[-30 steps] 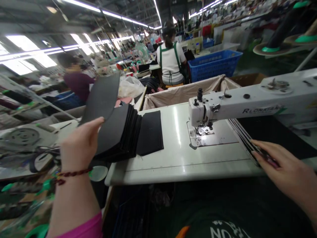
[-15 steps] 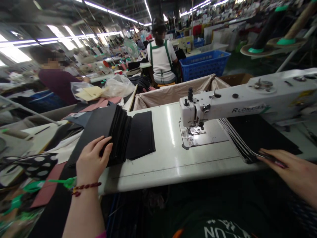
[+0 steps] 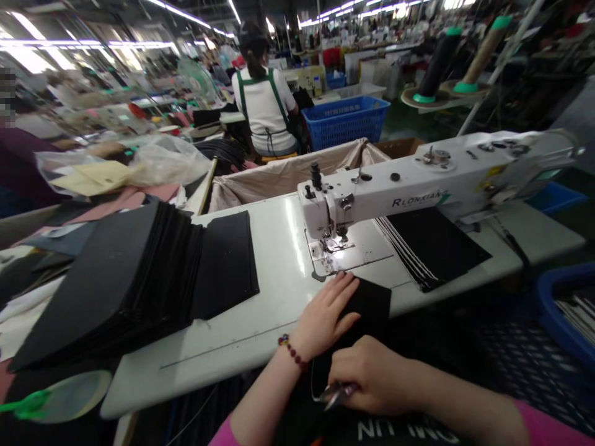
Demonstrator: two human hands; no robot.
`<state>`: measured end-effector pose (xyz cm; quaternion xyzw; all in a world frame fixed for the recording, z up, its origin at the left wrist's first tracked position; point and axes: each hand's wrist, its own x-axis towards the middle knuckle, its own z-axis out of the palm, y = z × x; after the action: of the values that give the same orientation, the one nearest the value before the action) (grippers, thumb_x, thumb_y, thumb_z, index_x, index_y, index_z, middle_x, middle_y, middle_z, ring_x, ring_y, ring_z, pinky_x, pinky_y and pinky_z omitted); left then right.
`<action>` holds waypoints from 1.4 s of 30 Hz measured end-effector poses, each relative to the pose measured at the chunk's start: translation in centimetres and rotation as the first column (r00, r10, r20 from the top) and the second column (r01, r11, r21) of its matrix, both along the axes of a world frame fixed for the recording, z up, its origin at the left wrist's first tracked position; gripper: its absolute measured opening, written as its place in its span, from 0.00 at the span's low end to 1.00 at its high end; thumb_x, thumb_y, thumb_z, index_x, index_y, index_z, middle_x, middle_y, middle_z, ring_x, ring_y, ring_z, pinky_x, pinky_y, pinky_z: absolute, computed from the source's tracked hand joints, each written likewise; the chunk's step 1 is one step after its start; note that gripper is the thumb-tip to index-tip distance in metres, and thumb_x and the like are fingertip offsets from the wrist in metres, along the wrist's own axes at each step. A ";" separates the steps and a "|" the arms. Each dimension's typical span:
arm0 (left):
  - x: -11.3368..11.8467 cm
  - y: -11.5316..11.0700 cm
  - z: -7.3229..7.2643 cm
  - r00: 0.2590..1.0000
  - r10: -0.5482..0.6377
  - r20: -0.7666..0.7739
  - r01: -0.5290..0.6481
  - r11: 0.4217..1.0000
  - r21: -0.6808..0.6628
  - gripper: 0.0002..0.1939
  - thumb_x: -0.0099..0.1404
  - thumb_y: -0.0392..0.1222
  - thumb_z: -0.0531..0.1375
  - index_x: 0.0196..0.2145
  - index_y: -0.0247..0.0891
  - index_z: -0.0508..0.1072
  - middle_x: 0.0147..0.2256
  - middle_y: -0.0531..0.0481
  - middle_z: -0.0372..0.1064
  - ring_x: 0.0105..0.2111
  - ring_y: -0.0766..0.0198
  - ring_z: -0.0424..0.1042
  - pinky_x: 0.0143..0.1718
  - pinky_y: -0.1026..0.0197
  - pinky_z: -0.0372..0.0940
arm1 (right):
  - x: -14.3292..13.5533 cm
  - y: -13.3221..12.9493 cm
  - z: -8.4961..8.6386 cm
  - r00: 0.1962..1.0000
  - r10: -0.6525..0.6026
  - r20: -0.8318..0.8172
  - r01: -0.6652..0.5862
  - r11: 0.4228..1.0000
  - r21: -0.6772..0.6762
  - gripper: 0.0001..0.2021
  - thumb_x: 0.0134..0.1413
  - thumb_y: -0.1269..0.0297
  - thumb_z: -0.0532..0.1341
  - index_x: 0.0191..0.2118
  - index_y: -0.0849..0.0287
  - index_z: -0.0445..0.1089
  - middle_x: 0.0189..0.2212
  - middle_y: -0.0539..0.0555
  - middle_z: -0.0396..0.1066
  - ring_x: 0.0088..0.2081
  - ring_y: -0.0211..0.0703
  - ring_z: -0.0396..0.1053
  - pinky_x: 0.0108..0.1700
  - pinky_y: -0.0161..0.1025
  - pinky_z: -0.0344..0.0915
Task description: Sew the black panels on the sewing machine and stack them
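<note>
Two bare hands noted in the head view, sole view on file, close together near 6 o'clock from the view's centre. Left hand [image 3: 323, 319]: laid palm-down on a black panel [image 3: 372, 300] at about 5 o'clock, fingers extended, thumb set apart, no pinch visible. Black panel: partly on the white table [image 3: 279, 300], partly out over its near edge; lower portion hidden by the hands and lost against dark cloth. Right hand [image 3: 372, 375]: between 5 and 6 o'clock, fingers curled tight around small metal thread snips [image 3: 337, 393], blades toward 8 o'clock; blade gap too small to judge. Just beside the snips, a thin pale line, probably a thread [image 3: 312, 379]. Clear of both hands: sewing machine [image 3: 372, 195] from near the centre out toward 3 o'clock, pile of pale-edged black panels [image 3: 441, 241] at 3 o'clock beyond the needle area, flat black stack [image 3: 227, 260] and taller black stack [image 3: 121, 266] between 8 and 9 o'clock. Step in hand, as judged: trimming of loose thread on the black panel, with the left hand as steady. Cut itself not confirmed. Next move judged to call for a still panel, the thread drawn clear between the blades, and a close snip without nicking the panel or the nearby left wrist.
</note>
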<state>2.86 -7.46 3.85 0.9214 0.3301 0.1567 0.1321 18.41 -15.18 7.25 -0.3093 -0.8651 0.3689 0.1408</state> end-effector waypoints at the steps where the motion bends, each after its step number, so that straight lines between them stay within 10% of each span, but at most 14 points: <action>1: 0.9 -0.2 -1.3 0.998 -0.023 -0.057 0.023 1.000 -0.005 0.32 0.70 0.51 0.53 0.67 0.41 0.49 0.67 0.46 0.47 0.67 0.56 0.46 0.65 0.51 0.54 | -0.4 0.6 -0.4 0.997 0.051 -0.051 -0.054 0.997 -0.054 0.08 0.57 0.59 0.62 0.35 0.57 0.74 0.30 0.48 0.76 0.31 0.37 0.71 0.34 0.33 0.61; 5: -0.3 -1.1 -4.7 0.983 0.061 -0.176 -0.052 0.997 0.057 0.32 0.71 0.50 0.51 0.68 0.39 0.46 0.67 0.45 0.45 0.67 0.55 0.44 0.66 0.48 0.49 | 0.4 5.2 -1.7 0.975 -0.089 -0.204 0.072 0.993 -0.089 0.13 0.62 0.55 0.57 0.44 0.57 0.73 0.40 0.50 0.77 0.42 0.39 0.72 0.44 0.33 0.64; 8: -3.2 -1.3 -4.7 0.947 0.274 -0.165 -0.261 0.961 0.096 0.31 0.72 0.48 0.50 0.68 0.40 0.46 0.68 0.44 0.44 0.68 0.53 0.43 0.65 0.45 0.50 | 1.3 10.2 -3.1 0.933 -0.351 -0.086 0.359 0.926 0.117 0.18 0.63 0.63 0.55 0.57 0.54 0.64 0.56 0.53 0.68 0.53 0.43 0.68 0.52 0.38 0.64; 12: -5.1 -0.2 -3.6 0.913 0.369 -0.171 -0.357 0.929 0.100 0.31 0.70 0.50 0.53 0.67 0.50 0.49 0.69 0.45 0.38 0.67 0.45 0.41 0.62 0.40 0.53 | 1.7 14.5 -4.8 0.885 -0.425 0.188 0.351 0.876 0.330 0.25 0.62 0.67 0.54 0.64 0.46 0.55 0.63 0.49 0.60 0.54 0.46 0.68 0.50 0.41 0.67; 24: -3.0 7.4 -3.9 0.954 0.265 -0.138 -0.265 0.964 0.020 0.33 0.70 0.54 0.51 0.68 0.43 0.46 0.67 0.46 0.45 0.68 0.54 0.43 0.66 0.44 0.44 | 3.8 14.0 -6.5 0.808 -0.525 0.268 0.398 0.821 0.409 0.26 0.61 0.68 0.53 0.64 0.48 0.55 0.63 0.50 0.60 0.53 0.45 0.69 0.49 0.41 0.67; 42: -2.8 7.9 -3.2 0.961 0.247 -0.126 -0.252 0.968 -0.018 0.31 0.70 0.51 0.52 0.67 0.48 0.49 0.68 0.50 0.45 0.68 0.54 0.42 0.67 0.44 0.41 | 3.7 14.5 -6.5 0.825 -0.485 0.289 0.355 0.844 0.402 0.26 0.61 0.66 0.53 0.65 0.48 0.55 0.63 0.50 0.59 0.54 0.46 0.68 0.47 0.41 0.68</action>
<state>0.02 0.44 0.61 0.8780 0.4536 0.1097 0.1066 22.13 -0.66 0.73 -0.5318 -0.8338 0.1103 0.0991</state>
